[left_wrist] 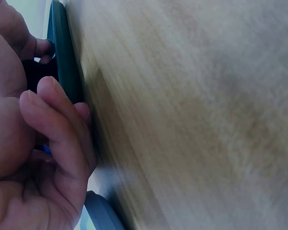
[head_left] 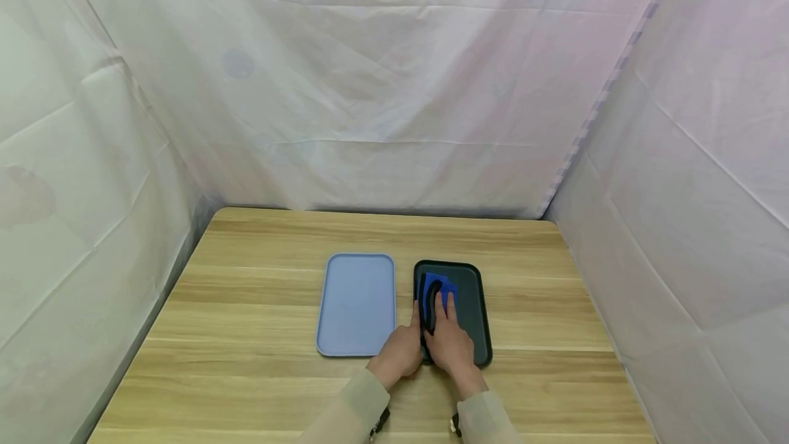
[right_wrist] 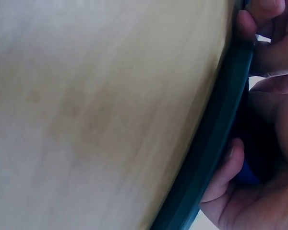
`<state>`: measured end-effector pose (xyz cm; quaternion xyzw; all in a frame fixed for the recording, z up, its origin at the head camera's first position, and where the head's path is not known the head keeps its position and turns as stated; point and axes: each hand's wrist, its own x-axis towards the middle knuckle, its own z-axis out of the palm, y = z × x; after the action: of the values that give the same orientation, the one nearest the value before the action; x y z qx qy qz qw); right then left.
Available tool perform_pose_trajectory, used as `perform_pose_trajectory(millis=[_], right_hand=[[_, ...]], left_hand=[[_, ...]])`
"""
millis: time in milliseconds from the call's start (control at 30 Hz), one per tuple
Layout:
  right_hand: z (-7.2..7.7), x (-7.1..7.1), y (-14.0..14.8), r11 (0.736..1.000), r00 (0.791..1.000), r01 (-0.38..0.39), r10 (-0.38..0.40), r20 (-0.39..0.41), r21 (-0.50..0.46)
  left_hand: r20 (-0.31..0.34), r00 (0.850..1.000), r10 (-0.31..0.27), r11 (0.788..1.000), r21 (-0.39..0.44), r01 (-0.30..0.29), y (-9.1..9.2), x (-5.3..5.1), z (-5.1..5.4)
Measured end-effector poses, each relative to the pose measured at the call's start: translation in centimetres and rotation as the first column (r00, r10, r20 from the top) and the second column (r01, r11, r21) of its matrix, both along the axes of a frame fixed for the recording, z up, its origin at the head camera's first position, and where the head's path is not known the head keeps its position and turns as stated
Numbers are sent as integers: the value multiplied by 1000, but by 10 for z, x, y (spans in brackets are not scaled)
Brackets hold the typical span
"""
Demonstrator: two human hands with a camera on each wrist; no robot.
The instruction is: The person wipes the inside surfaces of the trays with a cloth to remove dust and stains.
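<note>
A dark green tray (head_left: 470, 321) lies on the table, with a blue and black item (head_left: 436, 279) on its left half. The item's blue part looks flat and its black part curves; its kind is not clear. My left hand (head_left: 403, 348) is at the tray's near left edge, index finger pointing forward along the item's black side. In the left wrist view its other fingers (left_wrist: 62, 129) are curled; whether they grip anything is hidden. My right hand (head_left: 451, 342) reaches over the tray, two straight, spread fingers touching the item. Black material (right_wrist: 261, 139) shows beside its palm.
A light blue tray (head_left: 357, 307) with nothing on it lies left of the green one, a narrow gap between them. Both are on a wood-grain table (head_left: 259, 307). White cloth sheets (head_left: 382, 88) hang behind the table and along both sides.
</note>
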<state>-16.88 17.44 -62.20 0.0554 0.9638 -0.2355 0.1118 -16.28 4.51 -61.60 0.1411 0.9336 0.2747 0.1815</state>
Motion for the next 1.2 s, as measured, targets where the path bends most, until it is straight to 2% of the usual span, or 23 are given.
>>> perform_pose_trajectory(millis=[467, 767, 1200], right_hand=[[3, 10, -2, 1000, 1000, 1, -1, -24, 9], [3, 14, -1, 1000, 1000, -13, 13, -11, 8], [2, 12, 22, 996, 997, -80, 80, 3, -39]], left_hand=[[-6, 1000, -7, 1000, -13, 7, -1, -1, 0], [-5, 1000, -12, 1000, -26, 12, -1, -3, 0], [50, 999, 14, 1000, 6, -14, -1, -1, 1]])
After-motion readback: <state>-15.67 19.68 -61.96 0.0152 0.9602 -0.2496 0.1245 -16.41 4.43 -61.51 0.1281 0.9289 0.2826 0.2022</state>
